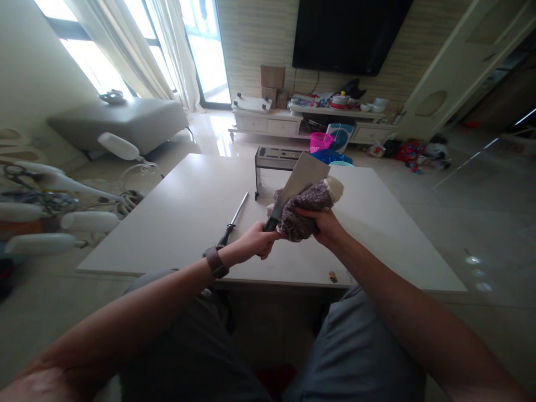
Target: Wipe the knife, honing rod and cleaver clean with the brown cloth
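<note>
My left hand (262, 241) is closed around the dark handle of a cleaver (302, 177), whose broad blade tilts up and away to the right. A bunched brown towel (307, 204) with a pale edge is gripped in my right hand (324, 224). The towel lies against the blade's lower right side and hides part of it. Left of the cleaver, a sharpening steel (238, 215) with a black handle rests on the white table (176, 223); my left wrist passes over its handle end.
Beyond my hands, a dark-framed rack (276, 159) stands on the table. A small yellowish object (333, 276) lies by the near edge. Behind the table are a pink basket (321, 142) and a low TV cabinet (268, 124). White lamp-like parts (90, 221) crowd the left.
</note>
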Action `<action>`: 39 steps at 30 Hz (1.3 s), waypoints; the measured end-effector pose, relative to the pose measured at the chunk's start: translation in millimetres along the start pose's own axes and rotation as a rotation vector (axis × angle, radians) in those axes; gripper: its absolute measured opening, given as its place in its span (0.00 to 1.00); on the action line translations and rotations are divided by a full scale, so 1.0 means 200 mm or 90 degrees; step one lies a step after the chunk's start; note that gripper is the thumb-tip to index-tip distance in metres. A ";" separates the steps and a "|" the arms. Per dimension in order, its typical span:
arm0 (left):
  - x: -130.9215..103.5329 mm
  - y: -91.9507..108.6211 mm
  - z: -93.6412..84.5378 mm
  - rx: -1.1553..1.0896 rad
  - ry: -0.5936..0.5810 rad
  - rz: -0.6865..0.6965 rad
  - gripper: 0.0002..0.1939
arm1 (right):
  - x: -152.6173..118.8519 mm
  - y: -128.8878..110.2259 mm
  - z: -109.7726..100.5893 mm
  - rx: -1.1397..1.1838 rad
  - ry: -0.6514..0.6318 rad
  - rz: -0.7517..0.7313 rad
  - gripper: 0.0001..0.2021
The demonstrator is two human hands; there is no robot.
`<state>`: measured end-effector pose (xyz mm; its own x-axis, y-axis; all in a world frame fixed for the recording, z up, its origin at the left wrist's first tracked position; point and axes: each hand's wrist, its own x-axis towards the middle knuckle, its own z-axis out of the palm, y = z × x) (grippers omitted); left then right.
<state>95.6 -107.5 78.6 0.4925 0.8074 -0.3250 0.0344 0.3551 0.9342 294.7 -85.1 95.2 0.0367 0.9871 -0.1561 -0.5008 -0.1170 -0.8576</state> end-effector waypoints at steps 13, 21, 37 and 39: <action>0.00 0.01 -0.02 0.012 0.075 0.055 0.23 | -0.01 -0.01 -0.04 0.008 -0.032 0.040 0.19; 0.00 -0.07 0.07 -0.074 0.099 0.038 0.16 | -0.04 0.14 0.05 -0.045 -0.004 0.000 0.23; -0.02 0.07 -0.08 0.009 0.045 0.033 0.17 | 0.04 -0.14 -0.08 0.014 0.036 -0.092 0.21; -0.02 0.06 -0.07 0.029 0.043 0.048 0.17 | 0.04 -0.15 -0.08 0.015 0.016 -0.068 0.20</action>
<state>81.6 -100.3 89.0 0.4358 0.8611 -0.2619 0.0408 0.2719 0.9615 324.2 -75.8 110.6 0.1125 0.9907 -0.0766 -0.5130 -0.0081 -0.8583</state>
